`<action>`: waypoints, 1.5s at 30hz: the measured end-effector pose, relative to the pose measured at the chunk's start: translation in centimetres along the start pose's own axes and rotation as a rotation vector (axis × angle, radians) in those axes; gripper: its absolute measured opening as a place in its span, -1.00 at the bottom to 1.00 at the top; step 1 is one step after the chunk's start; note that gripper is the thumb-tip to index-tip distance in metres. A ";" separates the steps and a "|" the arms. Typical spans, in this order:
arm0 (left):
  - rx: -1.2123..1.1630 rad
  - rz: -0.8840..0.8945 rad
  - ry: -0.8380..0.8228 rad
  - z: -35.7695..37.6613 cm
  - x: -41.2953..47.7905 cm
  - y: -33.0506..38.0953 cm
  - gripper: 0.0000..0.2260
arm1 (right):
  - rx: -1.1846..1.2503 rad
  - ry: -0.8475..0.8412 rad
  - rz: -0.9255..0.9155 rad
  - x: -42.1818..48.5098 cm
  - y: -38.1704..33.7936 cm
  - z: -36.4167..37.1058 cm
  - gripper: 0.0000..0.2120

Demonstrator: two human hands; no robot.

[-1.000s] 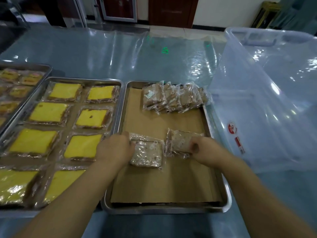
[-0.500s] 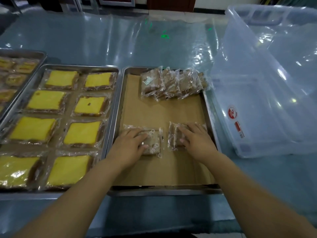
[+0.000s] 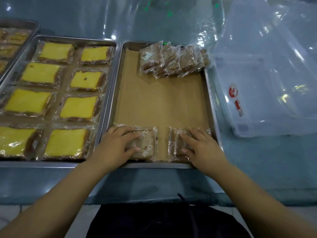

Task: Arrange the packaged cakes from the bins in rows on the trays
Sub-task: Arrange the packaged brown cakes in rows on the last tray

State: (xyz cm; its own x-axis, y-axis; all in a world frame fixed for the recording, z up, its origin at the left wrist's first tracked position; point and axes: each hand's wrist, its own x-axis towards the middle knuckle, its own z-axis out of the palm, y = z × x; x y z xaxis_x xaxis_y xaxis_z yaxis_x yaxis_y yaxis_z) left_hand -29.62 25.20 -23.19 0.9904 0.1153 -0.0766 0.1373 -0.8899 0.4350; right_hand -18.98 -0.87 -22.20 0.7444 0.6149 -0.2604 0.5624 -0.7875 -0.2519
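cakes (image 3: 148,147) pressed under left hand (image 3: 114,146), right hand (image 3: 204,148)

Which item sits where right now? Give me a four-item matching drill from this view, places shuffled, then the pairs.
1 yellow cakes
2 leaning brown packets
3 left hand
4 clear bin

A right of the paper-lined tray
B flat in rows on the middle tray
C far end of the paper-lined tray
D pressing a packet at its near left corner

Pairs: 1-B, 2-C, 3-D, 4-A
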 end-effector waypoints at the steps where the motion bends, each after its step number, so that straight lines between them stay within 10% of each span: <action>1: -0.001 0.002 -0.004 -0.1 0.0 0.0 -0.58 | -0.006 0.002 -0.006 0.0 0.0 -0.2 -0.48; 25: -0.054 -0.001 0.114 -6.6 20.5 -2.1 -0.70 | 0.155 0.419 0.162 22.5 -2.4 -11.8 -0.63; 34: -0.056 -0.011 -0.034 -5.3 26.8 -1.7 -0.38 | 0.127 0.137 0.350 28.0 -1.1 -12.3 -0.68; 45: 0.014 0.027 0.081 -4.6 24.0 -1.7 -0.63 | 0.347 0.270 0.406 27.7 -0.9 -11.4 -0.87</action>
State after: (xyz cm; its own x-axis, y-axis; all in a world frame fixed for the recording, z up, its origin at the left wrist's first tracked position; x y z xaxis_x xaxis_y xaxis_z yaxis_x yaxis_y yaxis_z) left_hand -5.97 31.50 -21.59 0.9920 0.1262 0.0079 0.1111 -0.8993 0.4230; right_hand 5.23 16.40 -18.56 0.9659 0.1997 -0.1646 0.0974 -0.8698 -0.4837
